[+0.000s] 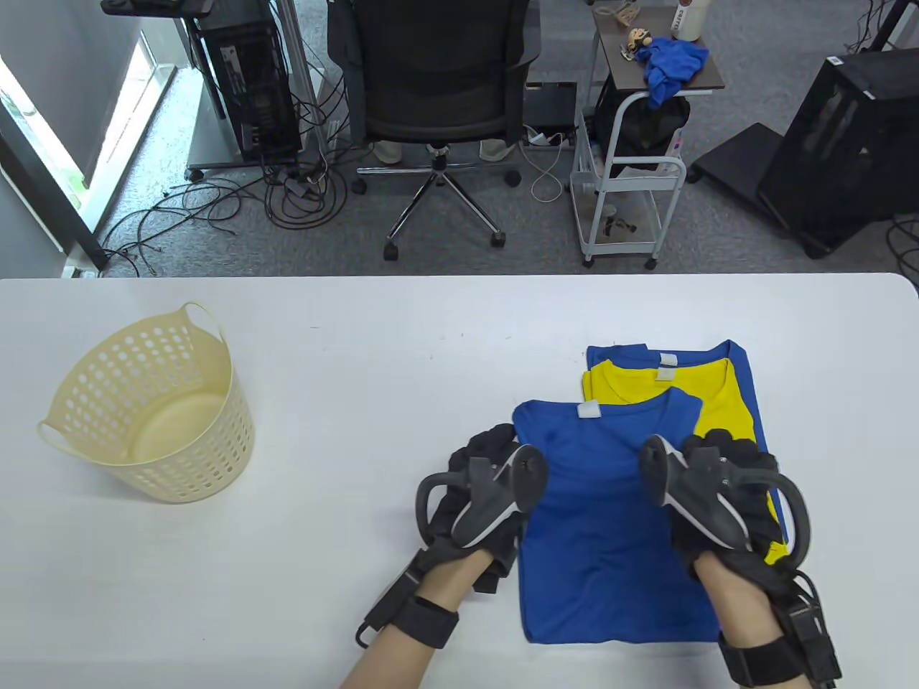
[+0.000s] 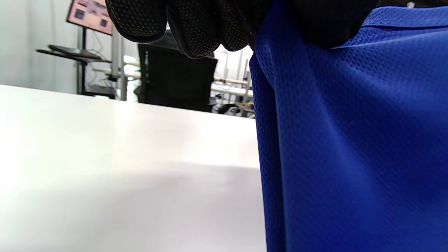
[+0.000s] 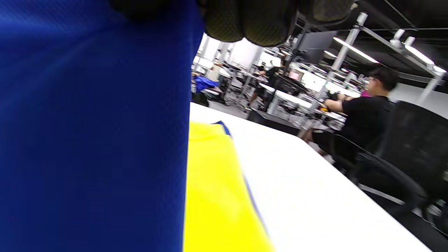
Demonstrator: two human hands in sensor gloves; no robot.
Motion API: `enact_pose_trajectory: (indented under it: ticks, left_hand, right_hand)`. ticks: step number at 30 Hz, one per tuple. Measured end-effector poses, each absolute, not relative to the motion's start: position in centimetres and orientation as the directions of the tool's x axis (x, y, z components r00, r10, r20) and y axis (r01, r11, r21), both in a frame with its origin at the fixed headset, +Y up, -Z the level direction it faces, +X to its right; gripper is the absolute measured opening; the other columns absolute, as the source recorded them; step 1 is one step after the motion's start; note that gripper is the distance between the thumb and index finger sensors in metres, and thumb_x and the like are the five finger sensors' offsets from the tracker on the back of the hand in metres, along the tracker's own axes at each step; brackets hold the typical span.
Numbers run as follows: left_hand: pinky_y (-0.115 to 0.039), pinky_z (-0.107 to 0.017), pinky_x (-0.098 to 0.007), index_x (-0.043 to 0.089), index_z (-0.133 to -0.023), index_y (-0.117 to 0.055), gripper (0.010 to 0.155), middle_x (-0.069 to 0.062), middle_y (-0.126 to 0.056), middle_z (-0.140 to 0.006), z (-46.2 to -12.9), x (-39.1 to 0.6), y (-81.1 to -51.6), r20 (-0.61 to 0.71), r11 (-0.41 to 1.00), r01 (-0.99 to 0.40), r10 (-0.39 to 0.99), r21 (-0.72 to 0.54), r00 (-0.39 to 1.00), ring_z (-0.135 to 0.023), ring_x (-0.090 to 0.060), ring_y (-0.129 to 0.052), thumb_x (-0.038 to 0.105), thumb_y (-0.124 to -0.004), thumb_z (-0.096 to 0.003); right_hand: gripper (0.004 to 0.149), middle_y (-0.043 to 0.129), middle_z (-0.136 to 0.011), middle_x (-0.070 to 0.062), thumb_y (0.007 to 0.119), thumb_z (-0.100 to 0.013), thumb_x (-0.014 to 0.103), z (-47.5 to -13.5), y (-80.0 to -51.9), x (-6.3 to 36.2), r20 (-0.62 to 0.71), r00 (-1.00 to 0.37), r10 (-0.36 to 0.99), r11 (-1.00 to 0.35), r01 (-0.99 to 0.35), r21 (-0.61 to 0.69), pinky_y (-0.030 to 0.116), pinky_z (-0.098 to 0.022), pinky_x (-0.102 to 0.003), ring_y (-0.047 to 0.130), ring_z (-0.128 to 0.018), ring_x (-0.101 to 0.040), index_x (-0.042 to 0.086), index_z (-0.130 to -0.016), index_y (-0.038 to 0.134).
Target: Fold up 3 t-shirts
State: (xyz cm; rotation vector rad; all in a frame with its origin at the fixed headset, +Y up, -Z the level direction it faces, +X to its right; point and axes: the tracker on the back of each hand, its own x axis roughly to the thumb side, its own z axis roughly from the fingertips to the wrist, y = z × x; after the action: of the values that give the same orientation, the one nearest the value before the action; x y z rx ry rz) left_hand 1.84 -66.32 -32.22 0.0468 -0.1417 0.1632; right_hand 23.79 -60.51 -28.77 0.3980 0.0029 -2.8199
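On the white table (image 1: 359,373), toward its right side, three folded t-shirts lie in a staggered pile: a blue t-shirt at the bottom (image 1: 738,359), a yellow t-shirt (image 1: 718,402) over it, and a top blue t-shirt (image 1: 610,517) lying nearest the person and shifted to the left, so that the collars and white neck labels of the two beneath show beyond its far edge. The left hand (image 1: 477,495) grips the left edge of the top blue t-shirt; in the left wrist view its gloved fingers (image 2: 196,31) curl down at the fabric's edge, and the blue mesh cloth hangs from under the hand to the table (the thumb side is hidden by the cloth). The right hand (image 1: 718,488) holds the right edge of the same shirt, over the yellow one; the right wrist view shows its fingers (image 3: 266,24) curled at the top with the blue cloth draped below and the yellow t-shirt lying beside it on the table. Well apart, at the table's left, a cream perforated laundry basket (image 1: 154,409) stands upright. Beyond the table are a black office chair (image 1: 438,93) and a white trolley (image 1: 624,179) with a crumpled blue cloth (image 1: 671,64) on its top.
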Motion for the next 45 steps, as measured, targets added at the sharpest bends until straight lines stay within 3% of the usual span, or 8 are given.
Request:
enact_pose_trajectory:
  ticks: [5, 11, 15, 20, 24, 31, 38, 45]
  left_hand:
    - [-0.067, -0.074, -0.046, 0.026, -0.087, -0.077, 0.050, 0.001, -0.062, -0.109, -34.1, 6.7, -63.7, 0.152, 0.965, -0.254, 0.241, 0.070, 0.958, -0.100, -0.023, -0.070, 0.052, -0.071, -0.0443]
    - [-0.066, -0.076, -0.046, 0.026, -0.088, -0.075, 0.050, 0.002, -0.060, -0.110, -39.6, 10.1, -67.1, 0.120, 0.987, -0.153, 0.146, 0.057, 0.982, -0.101, -0.022, -0.068, 0.052, -0.070, -0.0451]
    - [-0.065, -0.076, -0.047, 0.027, -0.088, -0.074, 0.051, 0.002, -0.059, -0.110, -42.8, 11.1, -69.9, 0.121, 0.994, -0.106, 0.103, 0.018, 0.987, -0.102, -0.022, -0.067, 0.053, -0.070, -0.0453]
    - [-0.065, -0.076, -0.047, 0.027, -0.089, -0.074, 0.052, 0.002, -0.058, -0.110, -44.8, 12.1, -72.1, 0.101, 0.998, -0.054, 0.058, -0.040, 0.993, -0.102, -0.023, -0.066, 0.056, -0.068, -0.0453]
    - [-0.065, -0.075, -0.048, 0.027, -0.090, -0.072, 0.055, -0.001, -0.057, -0.110, -44.8, 11.7, -72.8, 0.099, 1.000, -0.010, 0.011, -0.011, 0.995, -0.101, -0.025, -0.066, 0.057, -0.066, -0.0436]
    - [-0.060, -0.077, -0.051, 0.032, -0.096, -0.061, 0.060, 0.001, -0.051, -0.113, -41.6, 7.4, -69.8, 0.113, 0.999, -0.012, 0.007, 0.044, 0.994, -0.104, -0.025, -0.061, 0.061, -0.063, -0.0429]
    - [-0.054, -0.080, -0.056, 0.036, -0.106, -0.048, 0.072, 0.003, -0.048, -0.116, -35.8, -1.5, -66.4, 0.101, 0.997, 0.035, -0.042, 0.071, 0.994, -0.108, -0.028, -0.056, 0.067, -0.058, -0.0413]
    - [-0.040, -0.084, -0.062, 0.039, -0.111, -0.035, 0.079, 0.003, -0.039, -0.121, -31.3, -11.7, -66.8, 0.042, 0.996, 0.090, -0.090, 0.009, 0.995, -0.114, -0.029, -0.040, 0.071, -0.052, -0.0402]
  right_hand:
    - [0.048, 0.058, -0.102, -0.016, 0.068, -0.046, 0.026, -30.2, -57.3, 28.6, -0.388, -0.892, -0.232, -0.968, 0.250, 0.003, 0.051, -0.068, -0.066, 0.063, -0.090, -0.045, 0.015, -0.093, 0.063]
    - [0.048, 0.057, -0.103, -0.011, 0.068, -0.046, 0.028, -36.1, -62.9, 32.7, -0.435, -0.894, -0.111, -0.986, 0.155, -0.066, 0.049, -0.070, -0.065, 0.061, -0.092, -0.042, 0.020, -0.093, 0.062]
    - [0.048, 0.058, -0.103, -0.009, 0.068, -0.046, 0.029, -39.3, -66.2, 34.0, -0.463, -0.880, -0.108, -0.989, 0.143, -0.041, 0.049, -0.071, -0.064, 0.061, -0.094, -0.041, 0.022, -0.093, 0.061]
    - [0.049, 0.059, -0.102, -0.008, 0.072, -0.045, 0.034, -41.1, -68.4, 35.4, -0.503, -0.860, -0.086, -0.995, 0.104, -0.008, 0.049, -0.071, -0.063, 0.062, -0.093, -0.040, 0.023, -0.092, 0.062]
    - [0.048, 0.065, -0.099, -0.006, 0.076, -0.043, 0.041, -40.4, -69.0, 36.2, -0.533, -0.843, -0.067, -0.989, 0.128, -0.078, 0.053, -0.069, -0.062, 0.069, -0.090, -0.038, 0.025, -0.087, 0.066]
    - [0.050, 0.069, -0.097, -0.008, 0.077, -0.043, 0.043, -36.7, -66.6, 33.8, -0.394, -0.919, 0.002, -0.989, 0.058, -0.140, 0.057, -0.067, -0.063, 0.073, -0.087, -0.039, 0.023, -0.088, 0.069]
    - [0.060, 0.067, -0.102, -0.009, 0.073, -0.043, 0.050, -31.5, -65.9, 26.4, -0.164, -0.986, -0.016, -0.984, 0.045, -0.173, 0.054, -0.069, -0.065, 0.070, -0.091, -0.041, 0.024, -0.096, 0.063]
    - [0.078, 0.039, -0.119, -0.005, 0.066, -0.039, 0.064, -28.3, -67.5, 20.9, 0.020, -0.997, -0.073, -0.990, 0.070, -0.124, 0.037, -0.074, -0.074, 0.040, -0.109, -0.051, 0.032, -0.105, 0.042]
